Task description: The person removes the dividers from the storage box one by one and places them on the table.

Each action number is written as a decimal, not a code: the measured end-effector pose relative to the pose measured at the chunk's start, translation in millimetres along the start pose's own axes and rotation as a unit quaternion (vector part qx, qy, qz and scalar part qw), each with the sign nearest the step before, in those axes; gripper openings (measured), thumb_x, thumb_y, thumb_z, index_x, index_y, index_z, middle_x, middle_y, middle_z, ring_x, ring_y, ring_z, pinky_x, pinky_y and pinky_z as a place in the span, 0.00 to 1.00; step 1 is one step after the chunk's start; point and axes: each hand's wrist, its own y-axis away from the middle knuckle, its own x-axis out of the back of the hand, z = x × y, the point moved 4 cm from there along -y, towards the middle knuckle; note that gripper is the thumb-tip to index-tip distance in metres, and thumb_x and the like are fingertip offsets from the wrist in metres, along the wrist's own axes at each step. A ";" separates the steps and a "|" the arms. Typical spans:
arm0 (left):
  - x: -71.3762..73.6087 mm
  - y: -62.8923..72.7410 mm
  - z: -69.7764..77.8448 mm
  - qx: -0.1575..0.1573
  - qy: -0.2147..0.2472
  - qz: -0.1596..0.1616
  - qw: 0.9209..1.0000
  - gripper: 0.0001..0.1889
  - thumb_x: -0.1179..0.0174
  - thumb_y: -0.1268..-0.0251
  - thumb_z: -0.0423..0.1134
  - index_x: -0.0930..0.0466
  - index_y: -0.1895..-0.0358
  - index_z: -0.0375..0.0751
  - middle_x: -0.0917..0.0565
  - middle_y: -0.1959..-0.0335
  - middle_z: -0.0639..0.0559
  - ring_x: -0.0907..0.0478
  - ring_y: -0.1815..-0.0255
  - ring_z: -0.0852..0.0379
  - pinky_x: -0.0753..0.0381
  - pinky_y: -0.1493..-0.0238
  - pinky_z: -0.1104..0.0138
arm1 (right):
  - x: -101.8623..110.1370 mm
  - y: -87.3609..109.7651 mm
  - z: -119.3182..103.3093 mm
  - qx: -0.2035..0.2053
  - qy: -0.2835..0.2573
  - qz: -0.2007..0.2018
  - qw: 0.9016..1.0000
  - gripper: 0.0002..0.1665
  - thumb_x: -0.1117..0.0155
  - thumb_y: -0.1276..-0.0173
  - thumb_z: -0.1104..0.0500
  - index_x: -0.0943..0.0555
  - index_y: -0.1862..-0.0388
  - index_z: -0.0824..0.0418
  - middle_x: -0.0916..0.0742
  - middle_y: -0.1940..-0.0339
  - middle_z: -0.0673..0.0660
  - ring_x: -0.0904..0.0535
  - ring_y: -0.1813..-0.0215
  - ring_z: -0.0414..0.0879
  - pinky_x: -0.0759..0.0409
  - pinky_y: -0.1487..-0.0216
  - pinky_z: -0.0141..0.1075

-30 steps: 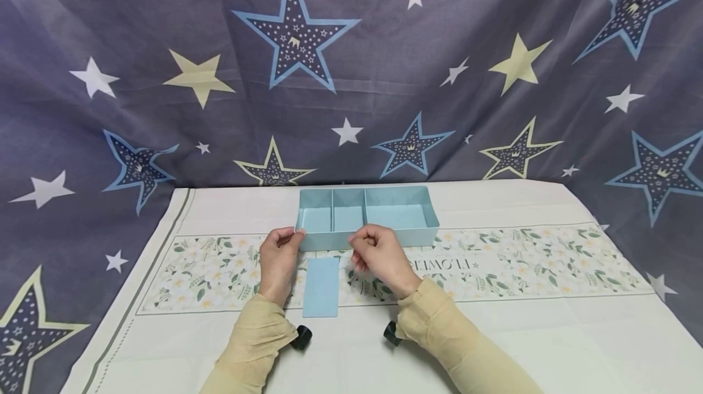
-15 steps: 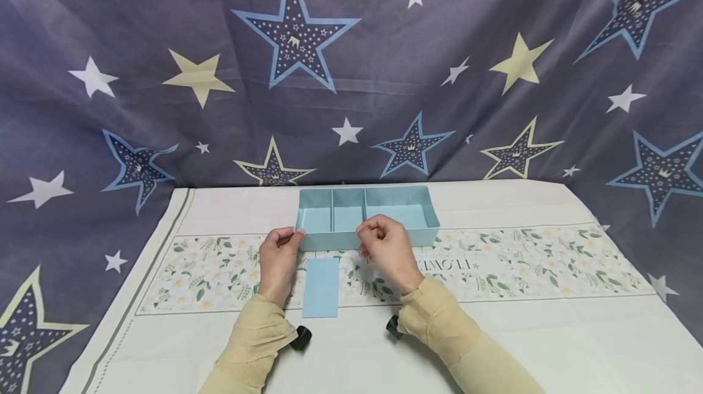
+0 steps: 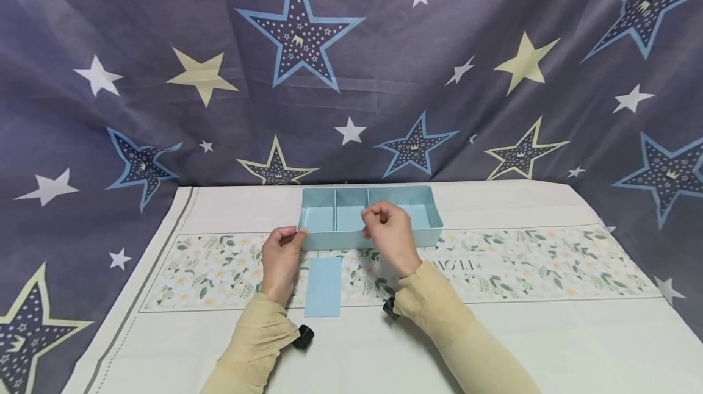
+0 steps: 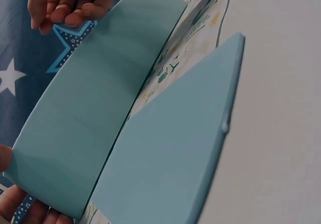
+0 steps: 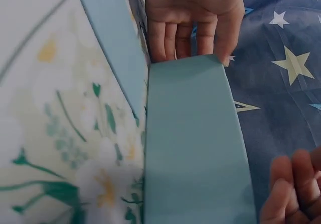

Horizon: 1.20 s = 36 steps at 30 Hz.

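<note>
A light-blue box (image 3: 351, 239) with three compartments stands on the cloth. My left hand (image 3: 281, 263) grips its left end, thumb at the near corner and fingers along the end wall; the right wrist view shows this left hand (image 5: 193, 20) at the far end. My right hand (image 3: 389, 232) is raised over the box's near wall, fingers curled in with thumb and forefinger close together. Nothing shows between them, either here or on the right hand (image 4: 72, 5) in the left wrist view. A flat light-blue panel (image 3: 323, 287) lies in front of the box.
A white cloth with a floral band (image 3: 522, 269) covers the table. Behind the table hangs a dark curtain (image 3: 351, 77) printed with stars. Black wrist cameras (image 3: 304, 337) sit at both cuffs.
My right hand has risen and moved away from me and slightly right, from the box's near wall to over its rim. The left hand keeps its hold; box and panel stay put.
</note>
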 end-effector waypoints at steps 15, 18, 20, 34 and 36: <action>-2.7 1.5 1.1 0.001 0.000 -0.002 1.000 0.15 0.38 0.30 0.39 0.21 0.47 0.33 0.21 0.50 0.40 0.24 0.48 0.49 0.26 0.49 0.66 | 0.0 -18.1 -2.0 0.020 0.039 0.023 0.999 0.08 0.37 0.28 0.59 0.15 0.67 0.59 0.16 0.79 0.54 0.23 0.78 0.46 0.29 0.76 0.34; -2.6 1.4 2.4 -0.002 0.000 -0.003 1.000 0.16 0.38 0.30 0.39 0.22 0.46 0.32 0.21 0.49 0.40 0.24 0.48 0.48 0.25 0.49 0.66 | -0.8 -21.8 -0.9 0.030 0.056 0.030 0.998 0.08 0.37 0.28 0.59 0.15 0.67 0.59 0.16 0.79 0.54 0.26 0.79 0.46 0.29 0.74 0.36; -3.0 1.3 2.8 -0.003 0.001 -0.003 1.000 0.16 0.38 0.30 0.40 0.22 0.46 0.32 0.21 0.49 0.40 0.23 0.48 0.48 0.26 0.49 0.66 | -1.1 -24.1 0.2 0.034 0.068 0.038 0.996 0.08 0.37 0.28 0.59 0.15 0.66 0.59 0.16 0.78 0.54 0.27 0.78 0.45 0.28 0.72 0.36; -1.9 0.9 1.7 -0.004 -0.005 0.000 1.000 0.16 0.38 0.30 0.40 0.22 0.46 0.33 0.21 0.50 0.41 0.24 0.49 0.50 0.26 0.50 0.66 | -4.4 -32.3 12.5 0.076 0.150 0.096 0.981 0.06 0.34 0.32 0.61 0.15 0.68 0.62 0.14 0.78 0.56 0.23 0.77 0.47 0.24 0.69 0.39; -1.5 1.3 1.2 -0.004 -0.006 0.001 1.000 0.16 0.38 0.30 0.40 0.22 0.46 0.33 0.21 0.50 0.41 0.24 0.50 0.51 0.26 0.50 0.66 | -4.6 -32.0 13.8 0.077 0.166 0.096 0.978 0.06 0.34 0.32 0.61 0.16 0.68 0.62 0.14 0.78 0.56 0.22 0.76 0.48 0.23 0.69 0.40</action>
